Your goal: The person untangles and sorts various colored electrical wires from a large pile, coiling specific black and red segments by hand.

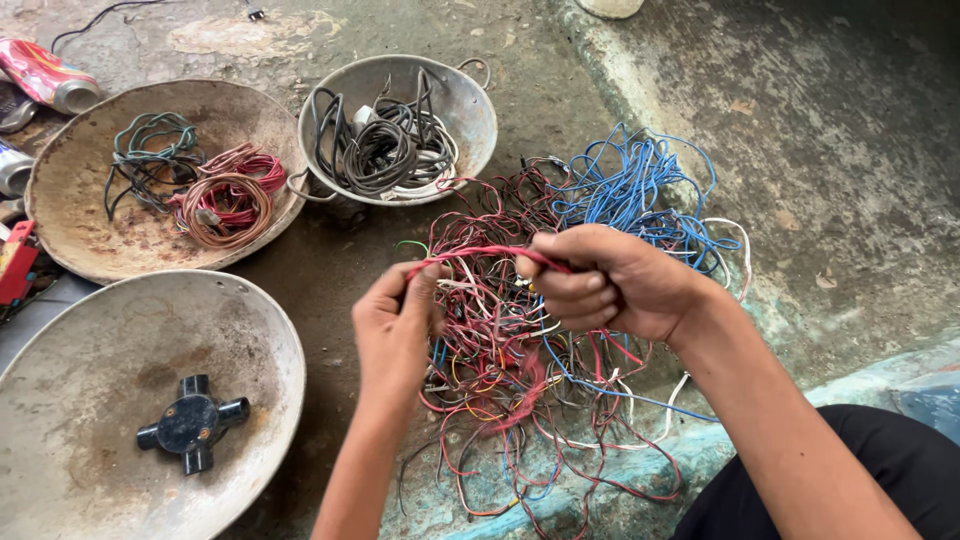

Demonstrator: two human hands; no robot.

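Both hands hold one red wire point(480, 252), stretched between them above a tangled pile of red, blue, white and yellow wires point(560, 330) on the concrete floor. My left hand point(395, 325) pinches the wire's left end between thumb and fingers. My right hand point(610, 282) is closed in a fist around the other end. A clump of blue wires point(640, 190) lies at the far side of the pile.
Three metal pans sit to the left: one point(460, 95) with black and white cables, a rusty one point(70, 215) with green and red coiled wires, a near one point(270, 340) holding a black four-way junction box point(192, 424). Crushed cans point(45, 78) lie far left.
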